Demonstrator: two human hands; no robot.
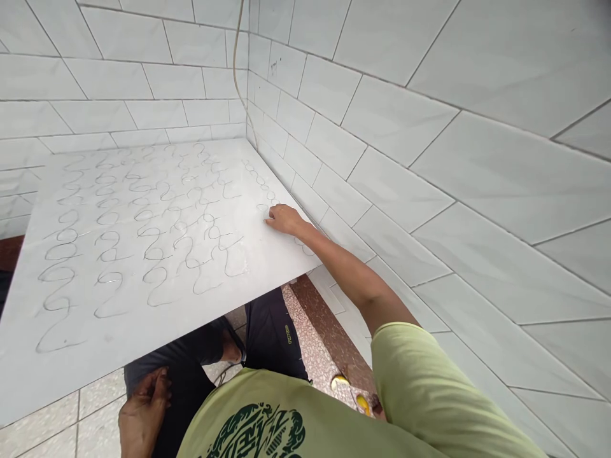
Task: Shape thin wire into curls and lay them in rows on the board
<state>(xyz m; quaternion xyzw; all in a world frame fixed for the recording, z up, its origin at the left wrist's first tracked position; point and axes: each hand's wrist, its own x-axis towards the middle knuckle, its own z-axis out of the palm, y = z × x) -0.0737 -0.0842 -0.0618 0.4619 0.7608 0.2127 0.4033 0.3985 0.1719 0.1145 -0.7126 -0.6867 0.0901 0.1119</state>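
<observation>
My right hand (pixel 285 219) reaches over the right side of a white tabletop (pixel 267 261), its fingers curled together and touching or just above the surface. Whatever they may hold is too small to make out. A line of small thin loops (pixel 258 177) runs along that edge, and my hand hides part of it. To the left, several rows of thin, dark, curved wire-like shapes (pixel 155 245) cover the board; whether they are loose or drawn I cannot tell. Down by my thigh, my left hand (pixel 144 407) has its fingers closed and pressed together, contents hidden.
White tiled walls (pixel 401 184) meet at a corner behind the table. A pale cable (pixel 236 60) hangs down there. Below the table's near edge are a dark bag-like cloth (pixel 274 337), a brown floor strip (pixel 329 324) and yellow objects (pixel 363 404).
</observation>
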